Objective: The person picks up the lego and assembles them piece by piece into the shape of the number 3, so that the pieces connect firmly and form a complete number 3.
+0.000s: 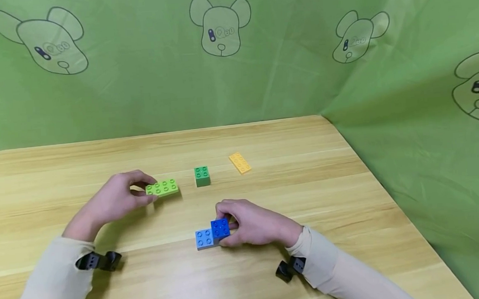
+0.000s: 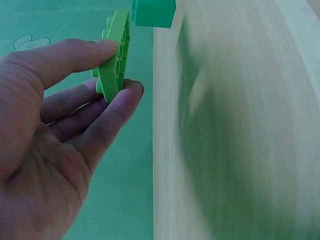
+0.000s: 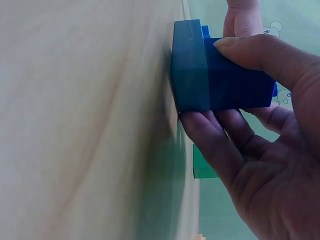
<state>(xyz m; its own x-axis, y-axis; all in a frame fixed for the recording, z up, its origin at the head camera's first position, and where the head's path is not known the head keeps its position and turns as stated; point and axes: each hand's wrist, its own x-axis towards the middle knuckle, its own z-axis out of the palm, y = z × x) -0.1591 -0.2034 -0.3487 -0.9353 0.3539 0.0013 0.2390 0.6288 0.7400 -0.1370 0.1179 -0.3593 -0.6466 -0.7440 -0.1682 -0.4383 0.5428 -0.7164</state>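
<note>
Between thumb and fingers, my left hand [image 1: 116,198] pinches one end of a lime green building brick [image 1: 168,187], two studs wide and four long. The left wrist view shows the brick's [image 2: 108,82] hollow underside, held above the table. My right hand [image 1: 258,224] grips a dark blue two-by-two brick [image 1: 220,229], which sits on the right end of a light blue brick [image 1: 204,240]. The right wrist view has the thumb on the dark blue brick [image 3: 235,80] and the fingertips reaching under the edge of the light blue brick [image 3: 190,70], close to the tabletop.
A dark green two-by-two brick [image 1: 202,177] stands just right of the lime one. Farther back lies a thin yellow-orange plate [image 1: 240,162]. Beyond the wooden table [image 1: 328,185] hangs a green printed cloth [image 1: 145,91], at the back and along the right side.
</note>
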